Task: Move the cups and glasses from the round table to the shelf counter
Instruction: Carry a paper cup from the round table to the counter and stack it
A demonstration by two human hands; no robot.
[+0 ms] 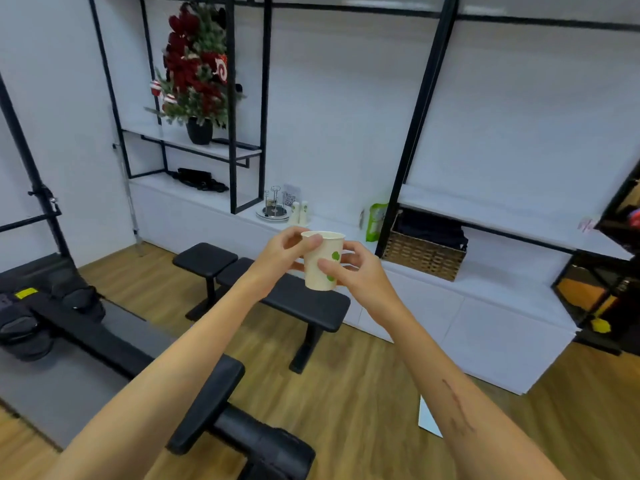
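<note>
A white paper cup (320, 268) with green leaf prints is held upright in front of me, above the black bench. My left hand (282, 252) grips its rim and left side; my right hand (353, 268) wraps its right side. Behind it runs the white shelf counter (491, 282) under a black metal frame. On the counter stand two more white paper cups (300, 213) beside a glass holder on a round tray (273, 209). The round table is out of view.
A black padded bench (294, 299) and stool (205, 261) stand between me and the counter. A wicker basket (424, 252), a green packet (375, 220) and a potted Christmas tree (195, 67) sit on the shelving. Gym equipment lies at the left and bottom.
</note>
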